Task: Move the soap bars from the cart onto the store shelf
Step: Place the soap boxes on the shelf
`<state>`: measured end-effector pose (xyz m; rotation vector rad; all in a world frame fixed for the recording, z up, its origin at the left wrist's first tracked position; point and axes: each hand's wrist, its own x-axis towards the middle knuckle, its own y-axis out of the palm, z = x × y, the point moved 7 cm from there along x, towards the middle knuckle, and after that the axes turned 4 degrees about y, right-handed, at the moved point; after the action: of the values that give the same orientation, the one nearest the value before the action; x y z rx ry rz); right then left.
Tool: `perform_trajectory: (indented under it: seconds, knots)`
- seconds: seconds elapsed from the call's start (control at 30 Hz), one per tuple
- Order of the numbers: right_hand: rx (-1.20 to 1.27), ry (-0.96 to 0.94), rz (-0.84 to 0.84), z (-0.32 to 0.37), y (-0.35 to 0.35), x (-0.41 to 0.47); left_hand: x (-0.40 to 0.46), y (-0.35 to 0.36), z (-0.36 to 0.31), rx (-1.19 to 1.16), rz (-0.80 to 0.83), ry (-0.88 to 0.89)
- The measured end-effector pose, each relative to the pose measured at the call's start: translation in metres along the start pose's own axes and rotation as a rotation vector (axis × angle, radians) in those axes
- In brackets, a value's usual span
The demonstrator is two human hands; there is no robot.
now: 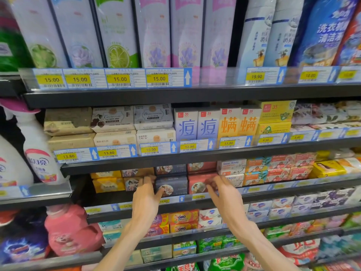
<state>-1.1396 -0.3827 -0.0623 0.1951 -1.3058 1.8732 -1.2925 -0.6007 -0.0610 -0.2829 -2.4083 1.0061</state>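
Across the whole view stands a store shelf (195, 94) of several dark tiers, with yellow price tags (159, 78) along each front edge; tall packs fill the tier at the top and boxed soaps the tiers below it. Landmark: dark blue soap box (172, 185), on the third tier down, front row. Just left of it sits a tan soap box (131, 183); just right of it, a red soap box (197, 185), with one more box stacked on each. Both bare forearms rise from the bottom edge toward this tier, converging slightly. Left hand (145, 200), palm inward: fingers loosely spread, fingertips at the seam between tan and dark blue boxes, thumb lying on the dark blue box front. Right hand (224, 194), right of the landmark: fingers curled onto the red box's right end, blurred; cannot tell whether they grip it. No cart in view.
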Motion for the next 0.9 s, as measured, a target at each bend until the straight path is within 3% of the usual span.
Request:
perform_trajectory:
  seconds: [0.17,0.27,0.73,0.9]
  knots:
    - [-0.07,-0.336,0.021,0.029,0.02,-0.027,-0.001,0.0,-0.001,-0.011,-0.022,0.025]
    - [-0.074,-0.41,-0.008,0.034,0.025,-0.036,-0.001,0.0,-0.001,-0.007,-0.024,0.013]
    - [-0.109,-0.188,-0.046,0.006,0.009,-0.024,-0.002,0.003,-0.003,0.021,-0.02,0.002]
    - [-0.105,-0.186,-0.003,0.003,0.01,-0.023,-0.002,0.003,-0.003,0.024,-0.01,0.006]
